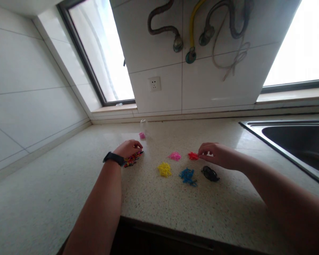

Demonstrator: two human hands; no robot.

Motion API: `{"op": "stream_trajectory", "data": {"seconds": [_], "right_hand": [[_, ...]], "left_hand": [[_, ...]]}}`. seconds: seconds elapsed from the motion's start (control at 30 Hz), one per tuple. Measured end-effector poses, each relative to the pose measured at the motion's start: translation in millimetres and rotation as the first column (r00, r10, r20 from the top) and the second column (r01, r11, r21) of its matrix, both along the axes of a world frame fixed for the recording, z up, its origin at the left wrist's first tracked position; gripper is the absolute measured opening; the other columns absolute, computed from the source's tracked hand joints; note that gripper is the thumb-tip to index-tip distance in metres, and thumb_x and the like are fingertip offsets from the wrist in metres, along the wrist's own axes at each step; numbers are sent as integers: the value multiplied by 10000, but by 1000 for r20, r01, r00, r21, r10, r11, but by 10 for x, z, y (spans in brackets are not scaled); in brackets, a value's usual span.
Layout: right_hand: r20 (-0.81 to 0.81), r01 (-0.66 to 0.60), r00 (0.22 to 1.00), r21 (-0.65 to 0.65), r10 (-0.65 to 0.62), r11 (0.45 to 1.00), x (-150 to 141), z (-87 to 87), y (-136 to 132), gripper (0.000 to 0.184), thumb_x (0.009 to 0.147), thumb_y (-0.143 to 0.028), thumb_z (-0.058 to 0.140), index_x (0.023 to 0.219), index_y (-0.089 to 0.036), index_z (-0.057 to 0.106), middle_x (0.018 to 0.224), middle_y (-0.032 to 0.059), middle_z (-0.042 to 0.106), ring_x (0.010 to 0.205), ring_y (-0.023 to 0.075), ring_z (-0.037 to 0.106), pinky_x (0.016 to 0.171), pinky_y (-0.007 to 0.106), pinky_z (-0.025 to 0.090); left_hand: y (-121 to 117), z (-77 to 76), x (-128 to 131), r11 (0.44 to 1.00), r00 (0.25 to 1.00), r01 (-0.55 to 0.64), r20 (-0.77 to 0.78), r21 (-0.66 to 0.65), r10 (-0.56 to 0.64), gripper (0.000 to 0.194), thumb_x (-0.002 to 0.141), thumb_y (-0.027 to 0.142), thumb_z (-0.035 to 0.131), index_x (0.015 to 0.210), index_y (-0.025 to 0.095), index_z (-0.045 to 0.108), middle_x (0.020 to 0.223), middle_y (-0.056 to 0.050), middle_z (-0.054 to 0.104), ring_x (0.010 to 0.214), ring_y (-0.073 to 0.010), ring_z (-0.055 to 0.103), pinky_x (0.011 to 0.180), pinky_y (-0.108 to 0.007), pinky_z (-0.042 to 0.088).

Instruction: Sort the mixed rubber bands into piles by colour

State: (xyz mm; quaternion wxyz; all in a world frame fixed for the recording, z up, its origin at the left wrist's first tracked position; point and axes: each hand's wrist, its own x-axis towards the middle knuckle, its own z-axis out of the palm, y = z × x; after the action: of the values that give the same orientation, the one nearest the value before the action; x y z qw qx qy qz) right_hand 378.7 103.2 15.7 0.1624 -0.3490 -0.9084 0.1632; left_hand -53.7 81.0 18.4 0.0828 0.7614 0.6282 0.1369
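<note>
My left hand (129, 148), with a dark band on its wrist, rests over a mixed pile of coloured rubber bands (133, 160). Its fingers are curled together, and whatever sits between the fingertips is hidden. My right hand (211, 153) reaches in from the right, thumb and forefinger closed at the edge of a red rubber band pile (192, 156). Between the hands lie a pink pile (175, 156), a yellow pile (164, 170) and a blue pile (187, 176). A black pile (210, 174) lies just below my right hand.
A clear container (143, 126) with something pink (141, 135) at its lower end is behind my left hand. At the right a steel sink (251, 126) is set into the speckled counter (154, 202). Pipes and a socket (154, 84) are on the tiled back wall.
</note>
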Motion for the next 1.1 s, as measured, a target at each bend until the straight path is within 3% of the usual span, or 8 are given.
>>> {"op": "stream_trajectory", "data": {"seconds": [0.3, 0.57, 0.77, 1.1], "right_hand": [[37, -37, 999, 42, 35, 998, -16, 2, -17, 338, 944, -425, 488, 915, -180, 718, 905, 103, 689, 815, 218, 613, 766, 347, 460], [61, -68, 996, 67, 64, 995, 3, -13, 6, 303, 959, -387, 501, 934, -182, 721, 929, 104, 696, 860, 222, 624, 792, 339, 453], [65, -65, 996, 98, 59, 993, 43, -49, 56, 300, 958, -395, 509, 943, -190, 728, 938, 104, 701, 877, 226, 627, 810, 343, 455], [89, -55, 995, 118, 45, 992, 55, -29, 55, 276, 948, -343, 506, 939, -185, 732, 920, 101, 701, 859, 224, 616, 798, 350, 465]], "left_hand": [[57, -78, -23, 995, 995, 98, -4, -19, -98, 270, 805, 351, 610, 970, 274, 809, 869, -67, 675, 765, -189, 608, 731, -290, 449], [47, -79, 3, 997, 994, 73, 76, 11, -74, 177, 742, 305, 651, 824, 240, 794, 795, -53, 660, 711, -184, 594, 663, -281, 435], [49, -66, 23, 997, 996, 78, 49, 23, -79, 210, 778, 334, 619, 875, 209, 756, 826, -47, 666, 725, -174, 599, 667, -274, 440], [-9, 34, 149, 989, 969, 77, 225, 130, -105, 209, 808, 344, 627, 883, 171, 718, 798, -36, 673, 734, -155, 591, 689, -271, 449]]}}
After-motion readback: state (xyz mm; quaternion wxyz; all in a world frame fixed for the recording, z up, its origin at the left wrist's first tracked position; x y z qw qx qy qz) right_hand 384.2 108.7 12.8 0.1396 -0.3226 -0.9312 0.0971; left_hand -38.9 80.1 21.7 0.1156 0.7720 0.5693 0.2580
